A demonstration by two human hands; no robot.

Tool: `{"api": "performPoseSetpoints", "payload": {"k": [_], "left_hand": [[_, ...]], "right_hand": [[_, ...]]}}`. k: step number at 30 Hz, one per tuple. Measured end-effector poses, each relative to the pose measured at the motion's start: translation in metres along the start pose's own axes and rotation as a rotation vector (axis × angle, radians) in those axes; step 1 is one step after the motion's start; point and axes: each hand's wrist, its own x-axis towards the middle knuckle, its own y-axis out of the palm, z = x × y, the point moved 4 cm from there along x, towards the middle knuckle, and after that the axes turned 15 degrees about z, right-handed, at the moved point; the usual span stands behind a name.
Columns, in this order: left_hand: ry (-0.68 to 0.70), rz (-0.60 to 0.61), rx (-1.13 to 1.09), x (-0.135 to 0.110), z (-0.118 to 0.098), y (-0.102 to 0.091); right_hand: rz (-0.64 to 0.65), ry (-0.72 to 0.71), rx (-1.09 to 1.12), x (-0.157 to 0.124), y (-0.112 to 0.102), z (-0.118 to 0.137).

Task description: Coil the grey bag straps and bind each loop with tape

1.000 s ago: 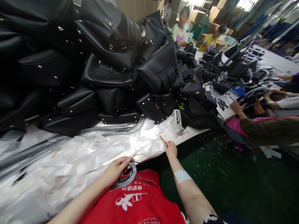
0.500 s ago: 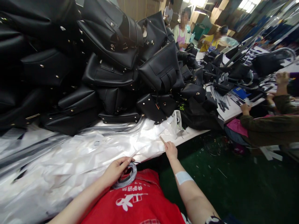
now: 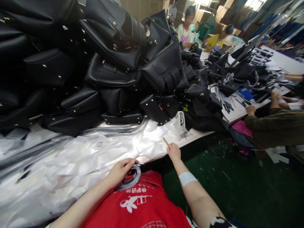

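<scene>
My left hand (image 3: 122,172) is closed on a coiled dark strap (image 3: 137,177) that looks wrapped in clear plastic. The coil hangs in front of the red apron (image 3: 142,202), below the table edge. To its right, my right hand (image 3: 174,152) pinches a thin, flat, tan strip (image 3: 165,141) that points up and left over the table's front edge. White translucent sheets (image 3: 95,161) lie on the table beside both hands. Just beyond the right hand stands a pale tape dispenser-like object (image 3: 180,122); its exact kind is unclear.
Black handbags (image 3: 163,69) are piled high along the table's back. Long plastic-covered strips (image 3: 114,129) run in front of them. At right, a co-worker's sleeve (image 3: 273,126) reaches over another cluttered table (image 3: 230,115). Green floor (image 3: 213,177) shows below, with scraps on it.
My hands keep their holds and barely move. At far right, the black bag raised by a co-worker is no longer up there, and that person's arms are lower. The view has shifted slightly.
</scene>
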Motion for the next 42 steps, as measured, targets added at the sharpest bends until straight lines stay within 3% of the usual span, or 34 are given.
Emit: {"api": "performPoseSetpoints", "payload": {"k": [13, 21, 26, 31, 36, 42], "left_hand": [[-0.001, 0.014, 0.023, 0.001, 0.006, 0.000], [0.000, -0.001, 0.012, -0.003, 0.005, -0.002], [0.010, -0.007, -0.018, -0.003, 0.008, -0.003], [0.032, -0.009, -0.004, -0.003, 0.008, -0.002], [0.056, -0.025, -0.012, -0.007, 0.006, -0.002], [0.077, -0.024, 0.006, -0.008, 0.007, -0.005]], "right_hand": [[0.105, -0.010, -0.056, 0.014, -0.013, -0.003], [0.180, -0.089, -0.043, 0.010, -0.013, -0.009], [0.175, 0.004, -0.028, 0.010, -0.014, -0.008], [0.241, 0.130, 0.016, 0.032, -0.019, -0.004], [0.349, 0.162, 0.064, 0.053, -0.033, -0.006], [0.327, 0.203, 0.077, 0.041, -0.067, -0.019]]}}
